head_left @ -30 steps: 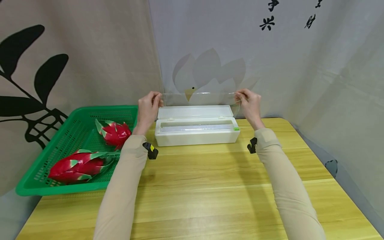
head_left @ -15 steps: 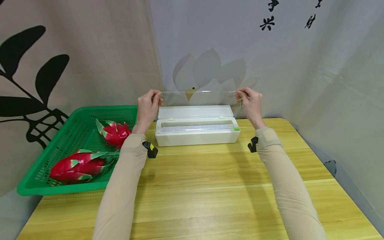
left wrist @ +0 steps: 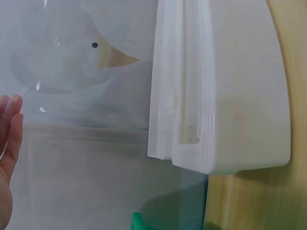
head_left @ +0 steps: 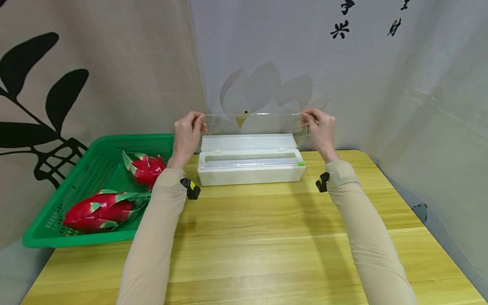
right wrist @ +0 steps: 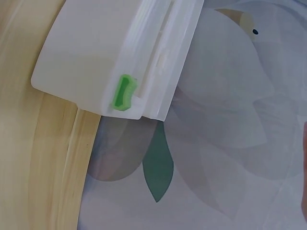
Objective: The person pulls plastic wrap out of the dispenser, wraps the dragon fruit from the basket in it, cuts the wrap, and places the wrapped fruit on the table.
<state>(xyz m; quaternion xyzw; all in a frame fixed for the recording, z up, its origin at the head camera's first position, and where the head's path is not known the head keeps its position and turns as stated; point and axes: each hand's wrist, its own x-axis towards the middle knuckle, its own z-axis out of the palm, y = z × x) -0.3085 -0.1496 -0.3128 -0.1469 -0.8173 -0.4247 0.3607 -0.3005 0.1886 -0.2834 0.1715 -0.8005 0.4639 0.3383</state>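
Observation:
A sheet of clear plastic wrap (head_left: 263, 114) is stretched between my two hands, above and behind a white wrap dispenser box (head_left: 251, 176). My left hand (head_left: 187, 134) pinches the film's upper left corner, while the right hand (head_left: 321, 130) pinches the upper right one. The dispenser's lid (head_left: 248, 142) is tipped back. On its right end sits a green slide cutter (right wrist: 124, 92). In the left wrist view, only part of the left hand (left wrist: 8, 139) shows at the edge. Faint glints mark the film, and its lower end is hard to make out.
To the left stands a green plastic basket (head_left: 42, 237) holding two red dragon fruits, one nearer (head_left: 101, 212) and one farther (head_left: 145, 170). Everything rests on a wooden table (head_left: 248, 237). A printed cloth (head_left: 263, 42) hangs close behind the table's back edge.
Both hands have risen slightly, lifting the film's top edge a little higher. The right hand has also shifted a touch to the right. The dispenser box has stayed put.

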